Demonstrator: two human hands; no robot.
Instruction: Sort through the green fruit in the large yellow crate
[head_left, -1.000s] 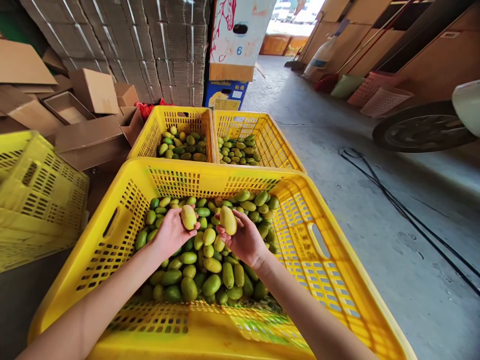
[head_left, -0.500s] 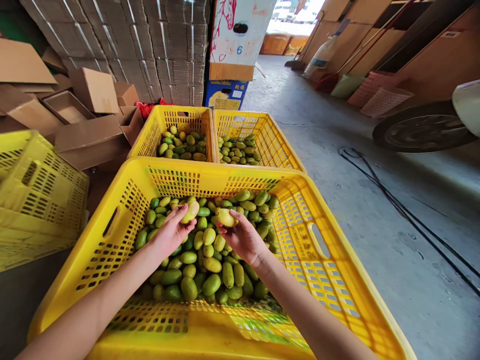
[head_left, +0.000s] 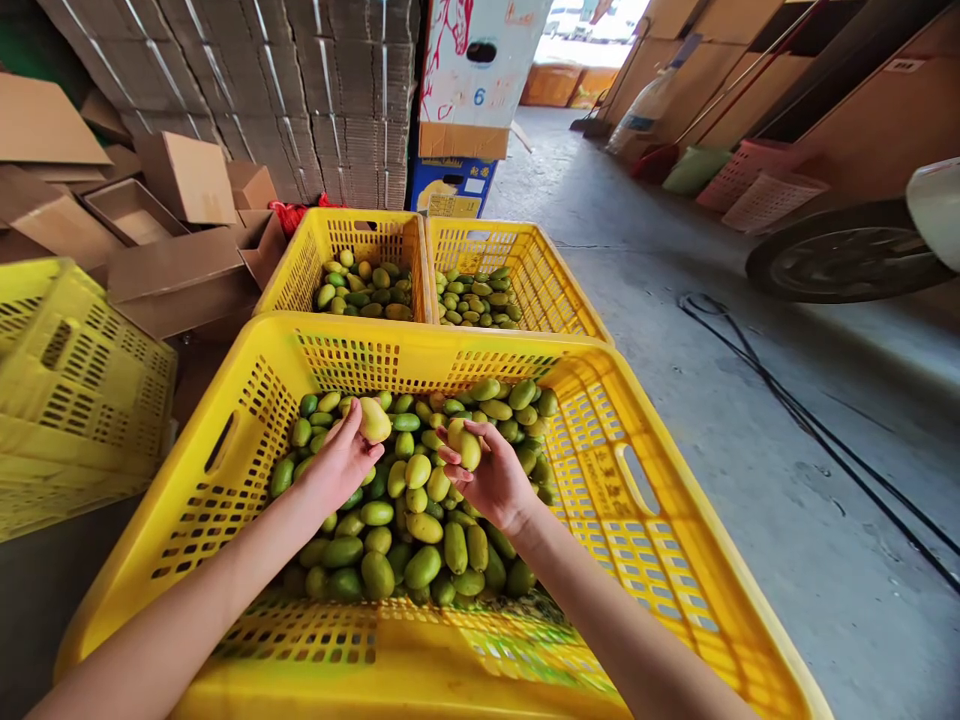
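My left hand (head_left: 341, 462) is closed around a pale yellow oval fruit (head_left: 376, 421), held between thumb and fingers. To the right, my right hand (head_left: 495, 480) grips a yellow-green oval fruit (head_left: 469, 451), its lower fingers partly spread beneath. Both hands hover over a large yellow plastic crate (head_left: 420, 655) with slotted walls. Many smooth oval fruits (head_left: 424, 530), from dark green to yellowish, lie heaped inside it. My forearms reach in over the near rim, and the hands stay apart from each other.
Behind stand two more yellow crates, a left one (head_left: 294, 262) and a right one (head_left: 559, 290), each holding similar fruits. A yellow-green crate (head_left: 112, 370) is at left, near cardboard boxes (head_left: 180, 270). Black cable (head_left: 765, 375) lies on the floor by a wheel (head_left: 847, 250).
The fruit in my right hand has turned from lying sideways to a steeper tilt, and those fingers have spread more. My left hand with its fruit has shifted slightly left and up.
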